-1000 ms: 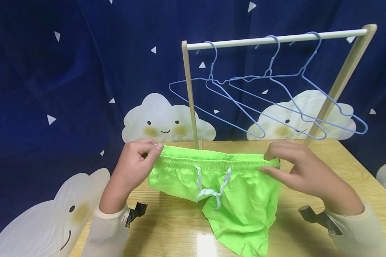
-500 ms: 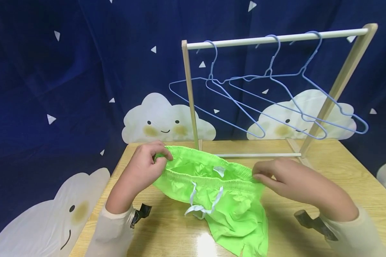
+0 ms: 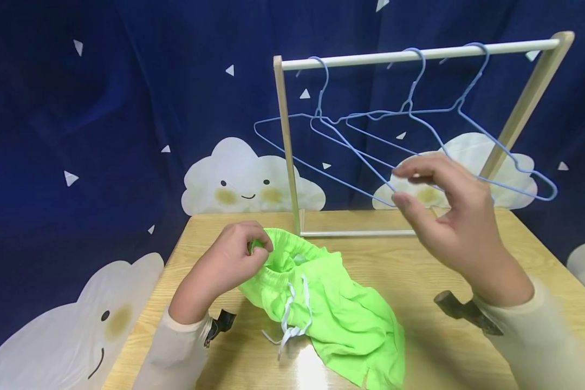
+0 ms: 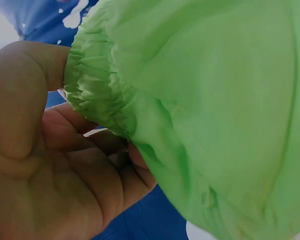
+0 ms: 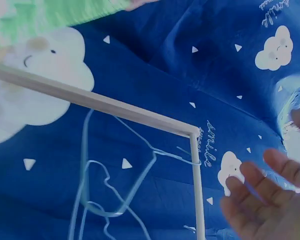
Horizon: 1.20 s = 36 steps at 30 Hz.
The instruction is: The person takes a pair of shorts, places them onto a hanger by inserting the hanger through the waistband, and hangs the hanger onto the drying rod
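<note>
Bright green shorts [image 3: 356, 314] with an elastic waistband and white drawstring [image 3: 292, 327] droop across the table, their free side slumped toward the front. My left hand [image 3: 226, 260] pinches the left end of the waistband, holding it up and partly gaping. Close up in the left wrist view, the gathered waistband [image 4: 92, 75] sits between thumb and fingers. Raised at the right, my right hand [image 3: 460, 227] has thumb and fingers apart with nothing between them. It overlaps the lower wires of the hangers in the head view; its fingers [image 5: 250, 190] appear apart from them in the right wrist view.
A wooden rack with a white bar [image 3: 361, 60] stands at the back of the table [image 3: 526, 287]. On it hang three blue wire hangers: left [image 3: 327, 78], middle [image 3: 423, 70] and right [image 3: 487, 59]. Behind is a dark blue cloud-print curtain [image 3: 102, 135].
My right hand has let go of the waistband's right end and risen toward the hangers. The shorts' right side has slumped. My left hand has shifted slightly right, still holding the waistband.
</note>
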Motion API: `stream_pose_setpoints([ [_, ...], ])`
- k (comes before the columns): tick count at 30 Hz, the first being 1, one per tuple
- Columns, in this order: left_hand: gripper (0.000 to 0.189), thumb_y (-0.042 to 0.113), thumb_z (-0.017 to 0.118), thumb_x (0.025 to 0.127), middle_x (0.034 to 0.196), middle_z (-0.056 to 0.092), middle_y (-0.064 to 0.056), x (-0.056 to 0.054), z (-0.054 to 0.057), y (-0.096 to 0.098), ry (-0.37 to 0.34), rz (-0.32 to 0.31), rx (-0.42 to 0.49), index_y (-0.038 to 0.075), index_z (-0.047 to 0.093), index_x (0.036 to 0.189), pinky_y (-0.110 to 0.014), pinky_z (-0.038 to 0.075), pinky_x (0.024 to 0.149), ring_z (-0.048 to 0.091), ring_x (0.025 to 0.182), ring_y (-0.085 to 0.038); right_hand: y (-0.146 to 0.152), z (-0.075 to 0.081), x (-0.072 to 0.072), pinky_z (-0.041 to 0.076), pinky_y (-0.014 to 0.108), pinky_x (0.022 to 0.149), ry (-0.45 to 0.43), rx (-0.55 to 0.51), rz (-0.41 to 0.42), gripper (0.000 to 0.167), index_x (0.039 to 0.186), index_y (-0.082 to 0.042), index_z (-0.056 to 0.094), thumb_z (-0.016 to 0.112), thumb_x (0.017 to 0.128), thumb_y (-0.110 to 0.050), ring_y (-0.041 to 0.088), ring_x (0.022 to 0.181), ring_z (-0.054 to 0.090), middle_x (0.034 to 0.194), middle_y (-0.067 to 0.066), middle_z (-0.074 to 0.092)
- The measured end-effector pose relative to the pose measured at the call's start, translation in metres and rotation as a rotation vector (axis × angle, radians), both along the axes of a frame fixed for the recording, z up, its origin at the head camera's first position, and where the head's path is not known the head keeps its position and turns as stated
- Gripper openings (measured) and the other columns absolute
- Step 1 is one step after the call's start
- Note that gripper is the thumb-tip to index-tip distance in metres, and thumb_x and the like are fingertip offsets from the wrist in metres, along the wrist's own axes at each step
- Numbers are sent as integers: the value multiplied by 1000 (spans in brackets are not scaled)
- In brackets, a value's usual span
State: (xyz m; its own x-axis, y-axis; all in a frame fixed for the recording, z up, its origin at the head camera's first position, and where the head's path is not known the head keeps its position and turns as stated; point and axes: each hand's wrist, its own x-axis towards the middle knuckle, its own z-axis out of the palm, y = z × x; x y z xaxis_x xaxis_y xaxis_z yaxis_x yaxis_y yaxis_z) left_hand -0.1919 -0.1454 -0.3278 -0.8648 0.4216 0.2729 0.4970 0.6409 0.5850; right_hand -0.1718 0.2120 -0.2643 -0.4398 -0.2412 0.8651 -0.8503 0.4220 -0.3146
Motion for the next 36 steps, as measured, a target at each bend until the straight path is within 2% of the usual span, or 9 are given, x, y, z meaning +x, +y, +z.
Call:
stream_pose_setpoints([
  [3,31,0,50,85,95,72,-1,0,-1,1,-11,-4,-19,5,81,91,-36,54,76,62,83,-20,-3,22,-9,47,25,115,-149,1,-38,42,139,-2,67,71,102,-22,17,132,63,137,10,70],
  [7,31,0,51,85,95,72,-1,0,-1,2,-1,-8,-37,5,81,92,-36,54,77,63,84,-20,-5,41,-25,36,43,129,-415,80,-95,54,157,-14,53,59,111,-41,24,150,49,160,4,56],
  [11,30,0,52,85,95,72,-1,1,0,1,8,-10,-50,5,81,92,-36,54,78,63,84,-19,-6,50,-45,34,65,126,-602,147,-136,68,165,-17,42,54,110,-55,36,156,44,167,13,47],
  [15,30,1,52,85,95,72,-1,1,0,1,6,-9,-61,7,81,91,-36,55,78,63,84,-19,-6,51,-65,36,71,122,-742,238,-163,77,170,-14,34,46,111,-62,46,152,47,168,22,45],
  [19,30,1,53,85,97,72,-2,0,0,1,6,-12,-74,7,81,91,-37,55,78,63,84,-20,-7,47,-83,38,71,121,-911,240,-106,85,171,-6,29,34,111,-67,53,148,50,166,28,44],
  [23,31,-1,52,84,98,73,-3,0,1,1,1,-16,-85,5,81,93,-37,55,79,63,85,-20,-8,41,-97,52,66,111,-1119,203,-33,98,170,-3,28,24,107,-78,54,137,61,161,34,48],
  [29,30,-1,53,85,101,73,-3,-1,1,2,-14,-15,-101,4,81,94,-37,55,80,63,87,-21,-8,29,-108,64,45,85,-1339,176,82,114,165,-1,34,20,97,-92,36,105,80,145,30,61],
  [33,30,-1,53,85,101,73,-3,0,1,1,-19,-10,-104,4,82,95,-37,55,80,63,86,-21,-11,23,-109,64,36,70,-1381,137,108,111,159,2,40,16,99,-89,21,76,76,117,17,77],
  [36,31,-1,53,86,101,73,-3,0,2,1,-25,-9,-106,3,82,96,-37,55,80,63,87,-21,-13,17,-110,49,27,55,-1371,130,82,106,150,4,49,14,103,-85,13,62,61,96,6,79],
])
